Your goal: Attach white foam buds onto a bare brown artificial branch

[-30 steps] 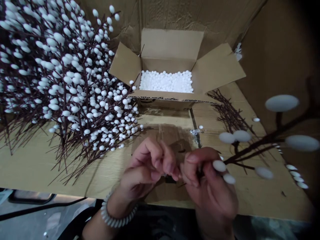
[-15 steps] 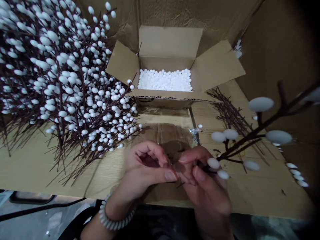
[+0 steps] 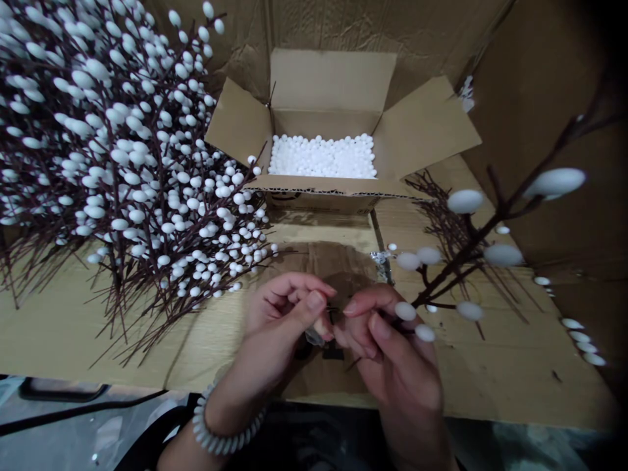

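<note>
In my right hand [image 3: 397, 366] is a dark brown artificial berry branch [image 3: 483, 229], pinched between thumb and fingers. The stem slants up to the right and carries several white oval berries [image 3: 470, 311]. My left hand [image 3: 287, 320] is closed just left of it, thumb pressed against the fingers, fingertips a little apart from the right hand's. A small shiny, greyish bit [image 3: 314, 337] shows under the left fingertips; I cannot make out what it is. Behind both hands stands an open cardboard box [image 3: 314, 186] with white foam-like balls [image 3: 324, 157] inside.
A big heap of white-berried branches [image 3: 132, 176] covers the table's left side. Bare brown stems [image 3: 441, 209] lie right of the box. Several loose white berries [image 3: 583, 339] rest near the right edge. Tall cardboard panels [image 3: 333, 26] stand behind and to the right.
My hands have drawn slightly apart, and the left thumb has lifted. The branch in my right hand has shifted a little left and tilted more upright.
</note>
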`<control>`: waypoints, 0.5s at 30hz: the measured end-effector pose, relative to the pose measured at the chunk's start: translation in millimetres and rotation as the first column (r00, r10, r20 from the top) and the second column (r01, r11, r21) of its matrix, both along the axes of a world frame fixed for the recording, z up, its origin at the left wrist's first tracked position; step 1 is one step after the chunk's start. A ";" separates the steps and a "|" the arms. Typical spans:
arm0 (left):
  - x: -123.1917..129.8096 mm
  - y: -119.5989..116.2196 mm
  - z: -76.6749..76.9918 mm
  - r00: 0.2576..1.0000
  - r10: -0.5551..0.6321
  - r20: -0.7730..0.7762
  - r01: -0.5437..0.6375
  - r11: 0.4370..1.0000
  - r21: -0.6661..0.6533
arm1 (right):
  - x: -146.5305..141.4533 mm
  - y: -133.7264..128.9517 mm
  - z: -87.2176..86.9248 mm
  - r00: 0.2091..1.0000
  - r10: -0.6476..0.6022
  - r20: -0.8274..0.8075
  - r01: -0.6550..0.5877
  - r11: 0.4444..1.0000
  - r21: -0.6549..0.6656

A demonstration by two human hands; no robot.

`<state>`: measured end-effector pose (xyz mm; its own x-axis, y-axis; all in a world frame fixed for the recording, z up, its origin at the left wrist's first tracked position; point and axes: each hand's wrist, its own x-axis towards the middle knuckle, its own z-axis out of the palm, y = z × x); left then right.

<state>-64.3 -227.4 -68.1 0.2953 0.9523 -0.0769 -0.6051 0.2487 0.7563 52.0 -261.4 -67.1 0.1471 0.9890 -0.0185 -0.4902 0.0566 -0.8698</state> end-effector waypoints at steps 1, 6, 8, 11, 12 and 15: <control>0.1 0.1 -0.2 1.000 0.013 -0.003 -0.013 1.000 0.009 | 0.6 0.5 -0.8 1.000 0.010 -0.001 -0.010 1.000 0.010; 0.2 0.0 -2.5 0.998 0.009 0.069 -0.011 0.999 0.035 | 1.0 -0.1 0.1 1.000 0.005 -0.022 -0.006 1.000 -0.022; -0.3 0.2 -3.8 0.996 -0.026 0.088 0.023 0.999 0.039 | 0.5 -0.3 0.6 0.999 -0.012 -0.034 0.010 0.999 -0.049; -1.8 0.9 -6.5 0.997 -0.053 0.060 0.047 0.994 0.095 | 0.8 1.0 -1.6 0.998 -0.005 -0.055 0.002 0.999 -0.053; -2.3 1.1 -7.7 0.998 -0.044 0.039 0.039 0.993 0.113 | 1.3 1.7 -3.0 0.998 0.009 -0.065 -0.011 0.999 -0.041; -3.5 1.8 -11.7 0.999 -0.003 -0.032 0.007 0.989 0.149 | 2.7 3.7 -6.0 0.996 0.046 -0.082 -0.047 0.999 -0.006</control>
